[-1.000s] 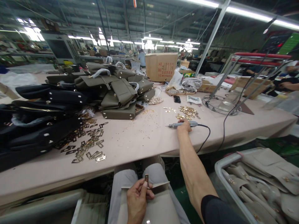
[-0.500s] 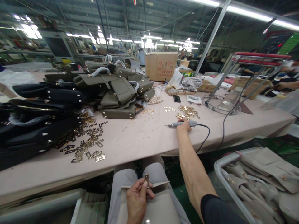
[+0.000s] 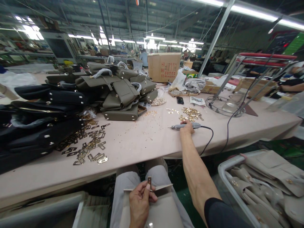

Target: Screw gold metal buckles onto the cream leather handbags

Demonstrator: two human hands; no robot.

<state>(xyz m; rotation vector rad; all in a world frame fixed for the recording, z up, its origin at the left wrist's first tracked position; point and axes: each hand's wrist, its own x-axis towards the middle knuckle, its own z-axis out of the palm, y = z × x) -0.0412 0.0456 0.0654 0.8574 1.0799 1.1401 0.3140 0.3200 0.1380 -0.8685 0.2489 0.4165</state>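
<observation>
Over my lap, my left hand (image 3: 142, 201) pinches a small metal plate (image 3: 149, 180) between thumb and fingers, its top end sticking up. Beneath that hand a beige bag (image 3: 163, 207) lies across my thighs. My right arm reaches forward to the table, where my right hand (image 3: 187, 127) is wrapped around a grey electric screwdriver (image 3: 197, 126). The tool lies level just over or on the tabletop, its tip pointing left and its cord trailing off to the right. Just beyond it is a pile of gold metal fittings (image 3: 191, 114).
Black bags (image 3: 35, 133) and olive bags (image 3: 121, 93) are heaped on the left of the table (image 3: 133, 144). Loose metal plates (image 3: 91, 148) lie before them. An upturned stool (image 3: 263, 58) stands at right. Beige bags fill a bin (image 3: 222, 169) by my right side. A carton (image 3: 163, 68) stands behind.
</observation>
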